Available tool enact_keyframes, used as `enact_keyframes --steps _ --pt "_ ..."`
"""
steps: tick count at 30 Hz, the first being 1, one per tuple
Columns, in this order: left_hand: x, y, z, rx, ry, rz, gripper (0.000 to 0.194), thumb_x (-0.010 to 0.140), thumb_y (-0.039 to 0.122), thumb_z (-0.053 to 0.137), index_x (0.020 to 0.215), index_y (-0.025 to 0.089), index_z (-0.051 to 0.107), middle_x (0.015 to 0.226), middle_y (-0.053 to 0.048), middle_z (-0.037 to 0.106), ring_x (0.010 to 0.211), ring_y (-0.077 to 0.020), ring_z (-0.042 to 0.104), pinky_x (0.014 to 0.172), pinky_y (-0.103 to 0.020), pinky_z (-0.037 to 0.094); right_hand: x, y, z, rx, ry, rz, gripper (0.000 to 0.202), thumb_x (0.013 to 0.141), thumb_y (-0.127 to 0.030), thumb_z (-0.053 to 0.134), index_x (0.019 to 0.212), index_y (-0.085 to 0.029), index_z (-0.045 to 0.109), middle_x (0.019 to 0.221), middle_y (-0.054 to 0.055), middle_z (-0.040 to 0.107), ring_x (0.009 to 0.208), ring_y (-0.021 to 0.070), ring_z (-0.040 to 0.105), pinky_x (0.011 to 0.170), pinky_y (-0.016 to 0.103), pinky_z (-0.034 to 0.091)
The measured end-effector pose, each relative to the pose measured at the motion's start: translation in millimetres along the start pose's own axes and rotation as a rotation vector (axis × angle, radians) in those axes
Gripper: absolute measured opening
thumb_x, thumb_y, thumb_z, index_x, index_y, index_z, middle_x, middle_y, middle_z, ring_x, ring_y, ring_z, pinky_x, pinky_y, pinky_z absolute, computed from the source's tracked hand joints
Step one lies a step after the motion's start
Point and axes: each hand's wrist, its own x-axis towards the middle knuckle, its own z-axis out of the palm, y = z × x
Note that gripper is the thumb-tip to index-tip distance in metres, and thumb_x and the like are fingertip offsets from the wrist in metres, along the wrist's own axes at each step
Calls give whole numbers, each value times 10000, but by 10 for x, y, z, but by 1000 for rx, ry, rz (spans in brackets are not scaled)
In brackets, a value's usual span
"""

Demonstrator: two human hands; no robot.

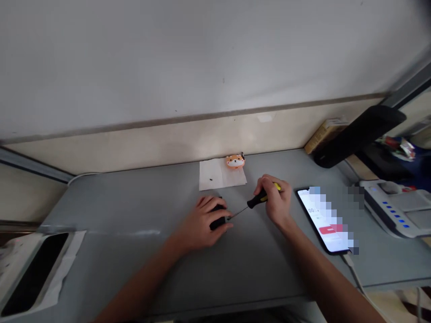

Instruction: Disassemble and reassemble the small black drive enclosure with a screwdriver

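Observation:
My left hand (208,220) grips a small black box-shaped object (218,220) on the grey table, fingers over its top and thumb along the near side. Much of that object is hidden under the fingers. In my right hand (278,197) is a screwdriver (257,198) with a black and yellow handle. Its thin shaft slants down to the left, and the tip meets the right end of the black object. Just behind, a white paper (215,172) bears a tiny dark piece (211,180), perhaps a screw, and an orange animal-face case (235,161).
To the right lies a lit phone (325,222) with a cable plugged in, beside a white power strip (387,208). A black cylinder (360,134) leans near a small box (323,134) at the back. Another phone (37,273) rests on paper at left.

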Motion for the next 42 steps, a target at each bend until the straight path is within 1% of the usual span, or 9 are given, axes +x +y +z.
enact_keyframes --steps 3,7,11,14,19,23,27,35,42 --pt "3 -10 40 -25 8 -35 260 1043 301 557 882 220 744 934 -38 687 898 -189 617 892 -375 458 5 16 12 22 39 23 370 790 -317 472 446 -219 566 453 -5 523 454 117 469 458 253 352" --pt "25 -127 -12 -33 32 -85 272 1057 339 540 922 240 755 859 -13 691 867 -182 626 912 -374 454 17 15 13 49 99 58 357 784 -343 475 462 -221 569 488 -1 524 491 125 471 478 259 366" --pt "102 -348 -157 82 114 -278 241 1030 340 583 899 263 770 901 -5 710 888 -187 639 907 -373 452 74 24 -28 57 161 114 354 781 -376 464 475 -225 558 501 -3 513 501 132 470 475 262 359" --pt "151 -408 -234 173 138 -383 197 995 330 636 869 263 771 897 -3 722 909 -202 648 932 -395 443 110 57 -43 2 97 120 342 758 -385 469 464 -226 542 476 -7 498 486 130 461 480 265 353" --pt "125 -140 -158 164 44 -199 177 1012 324 628 921 276 773 907 9 728 909 -185 650 958 -381 443 80 108 -3 -87 -57 77 364 780 -407 465 475 -225 542 441 -9 493 460 131 468 498 272 364" --pt "100 32 -2 169 -3 -149 214 1031 339 601 926 263 771 903 -1 718 923 -187 638 954 -374 466 59 82 -14 -50 -11 46 351 784 -376 464 476 -225 536 456 -6 512 477 133 480 495 263 371" --pt "121 30 90 191 -24 -155 192 1013 327 634 905 254 775 875 -4 706 924 -196 627 951 -379 475 86 41 -68 -28 49 45 345 781 -367 462 469 -228 515 453 -14 479 471 131 456 473 259 352" --pt "225 69 71 241 -112 -173 104 950 290 733 866 238 767 835 8 699 903 -209 617 905 -379 458 94 83 -69 -108 -33 17 361 808 -388 483 494 -219 544 432 -17 496 452 130 468 488 261 368" --pt "305 89 110 268 -134 -171 137 963 331 717 871 241 764 830 8 714 886 -209 608 887 -375 431 115 50 -100 -8 38 33 361 802 -365 476 477 -222 540 454 -12 508 479 134 484 492 261 365"
